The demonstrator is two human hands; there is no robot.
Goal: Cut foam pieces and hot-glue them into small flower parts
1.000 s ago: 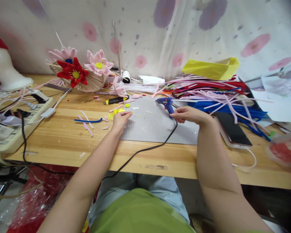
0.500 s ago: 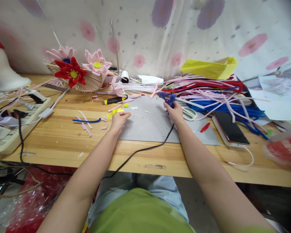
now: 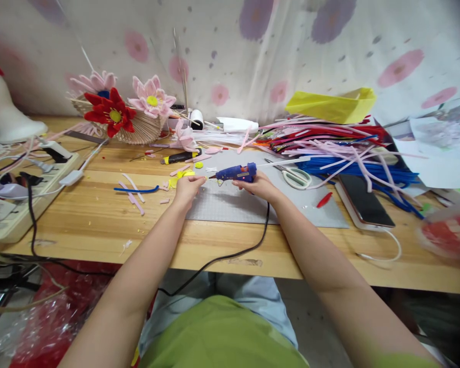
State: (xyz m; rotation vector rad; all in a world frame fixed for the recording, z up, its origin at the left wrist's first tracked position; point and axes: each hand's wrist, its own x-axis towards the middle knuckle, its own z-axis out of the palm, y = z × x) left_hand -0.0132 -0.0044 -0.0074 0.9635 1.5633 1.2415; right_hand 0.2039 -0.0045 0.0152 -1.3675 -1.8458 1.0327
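Note:
My right hand point(image 3: 258, 187) is wrapped around a blue hot glue gun point(image 3: 235, 173), a glue stick jutting from its back. The gun lies level above the grey cutting mat point(image 3: 230, 207), its nozzle pointing left at my left fingertips. Fingers pinched, my left hand point(image 3: 189, 188) is at the mat's left edge; whatever is between thumb and finger is too small to make out. Yellow scraps point(image 3: 179, 178) lie just behind that hand. Nearby on the mat are a small yellow disc point(image 3: 199, 165) and some thin white pieces point(image 3: 211, 169).
Scissors point(image 3: 297, 178) rest on the mat's right, beside a phone point(image 3: 366, 199). Behind them lies a heap of pipe cleaners point(image 3: 329, 143). A utility knife point(image 3: 181, 156) and fuzzy flowers point(image 3: 115, 115) are at the back left, a power strip point(image 3: 34, 194) far left. The gun's cord point(image 3: 230, 255) hangs over the table edge.
My right hand has brought the glue gun left and swung its nozzle toward my left fingertips. The scissors behind it now show more fully. My left hand has hardly moved.

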